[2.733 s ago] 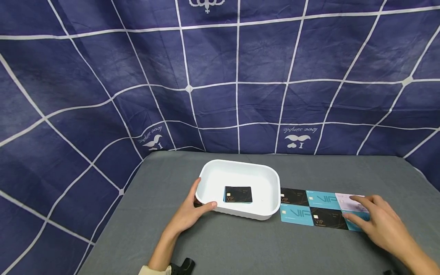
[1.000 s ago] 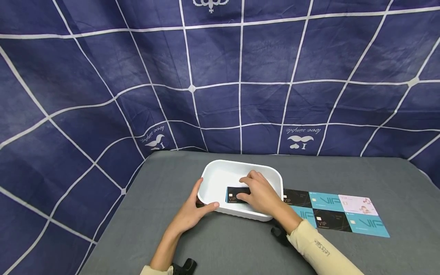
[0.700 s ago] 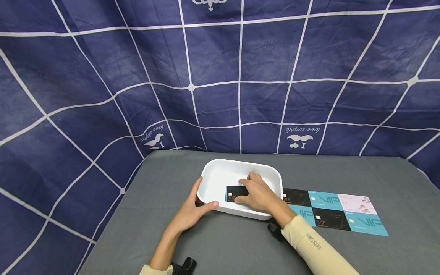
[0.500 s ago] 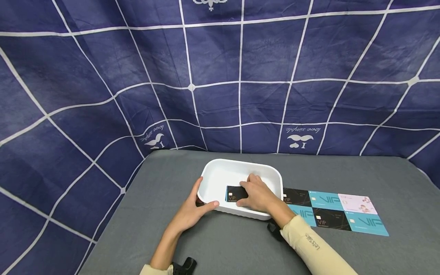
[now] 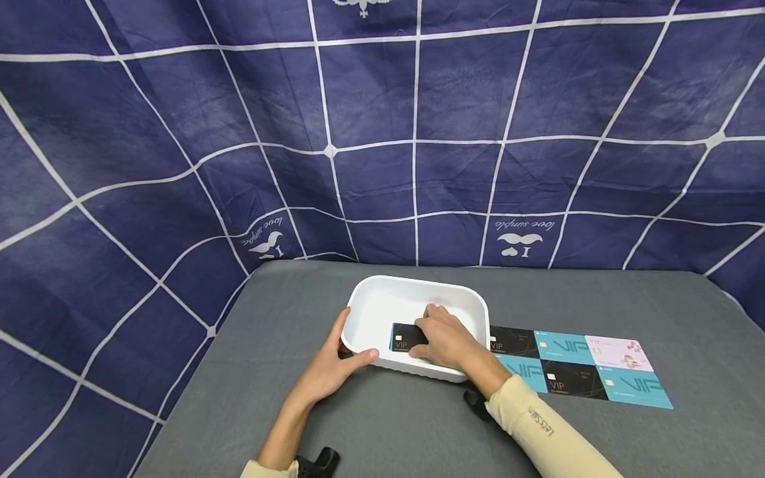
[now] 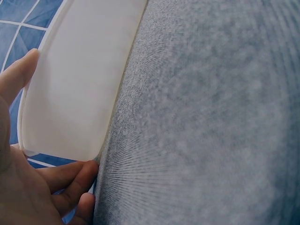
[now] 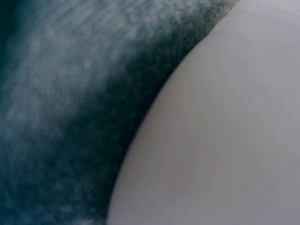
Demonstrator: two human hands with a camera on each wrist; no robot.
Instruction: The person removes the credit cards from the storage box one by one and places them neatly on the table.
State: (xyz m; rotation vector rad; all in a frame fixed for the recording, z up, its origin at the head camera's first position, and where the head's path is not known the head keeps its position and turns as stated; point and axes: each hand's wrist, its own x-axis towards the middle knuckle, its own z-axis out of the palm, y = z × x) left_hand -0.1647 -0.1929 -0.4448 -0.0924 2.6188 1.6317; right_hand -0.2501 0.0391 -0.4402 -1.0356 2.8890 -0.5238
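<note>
A white plastic tub (image 5: 382,299) stands on the grey cloth. My left hand (image 5: 329,365) holds its left front corner, thumb over the near rim and index finger along the left side. In the left wrist view, the other fingers (image 6: 77,180) of that hand curl low by the tub's end. Inside the tub lies a black VIP card (image 5: 405,336) with a blue edge showing under it. My right hand (image 5: 445,338) reaches in and grips this card across its right part, which is hidden. The right wrist view holds only the tub's pale outer wall (image 7: 211,140) and cloth.
Right of the tub, several black, blue and pink VIP cards (image 5: 576,380) lie edge to edge in two rows, partly behind the tub and right forearm. A blue gridded curtain (image 5: 454,179) hangs along the table's back and left. Black devices (image 5: 325,461) sit at both wrists.
My right hand has come from the right end of the card rows into the tub, then its fingers drew in on the black card. My left hand stays on the tub.
</note>
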